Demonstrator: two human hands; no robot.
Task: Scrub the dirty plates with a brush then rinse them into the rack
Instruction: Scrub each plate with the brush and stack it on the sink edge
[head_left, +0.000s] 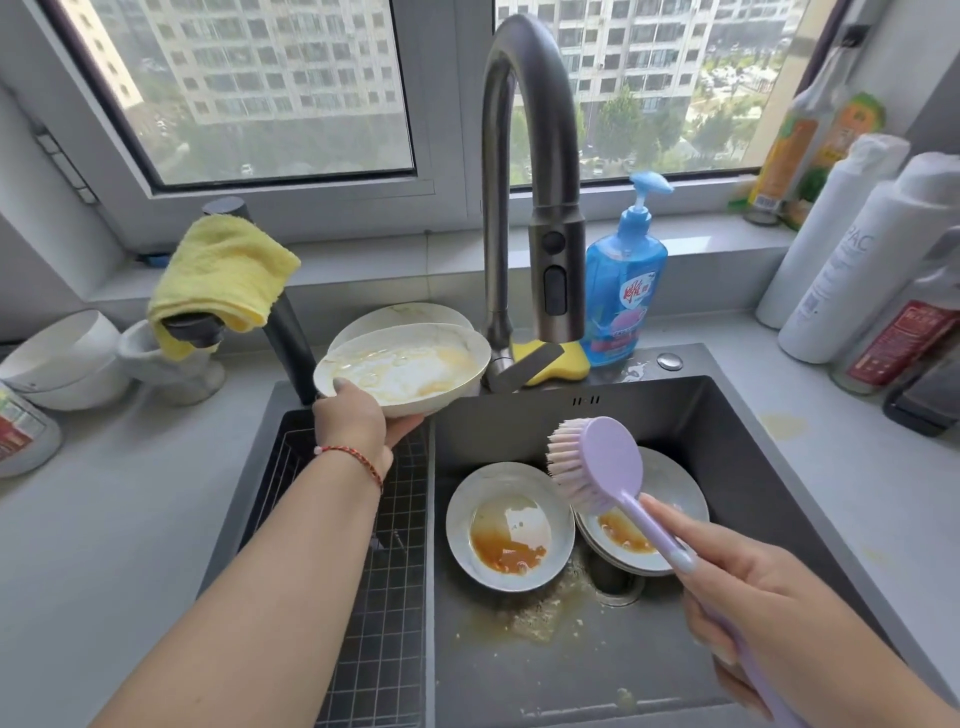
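My left hand (358, 423) grips the near rim of a greasy white plate (410, 369), held tilted above the wire rack (379, 613) at the sink's left side. A second white plate (400, 314) stands just behind it. My right hand (748, 587) is shut on the handle of a lilac dish brush (597, 462), whose pink bristles face left above the basin. On the bottom of the dark sink (727, 441) lies a plate with orange sauce (511, 527). To its right sits a stack of dirty plates (670, 499), partly hidden by the brush.
A tall curved faucet (535, 171) rises behind the basin, no water running. A yellow sponge (563, 366) and blue soap bottle (623, 280) sit beside it. A yellow cloth (223, 270) hangs at left near white bowls (67, 358). Bottles (852, 249) crowd the right counter. Food scraps (545, 613) surround the drain.
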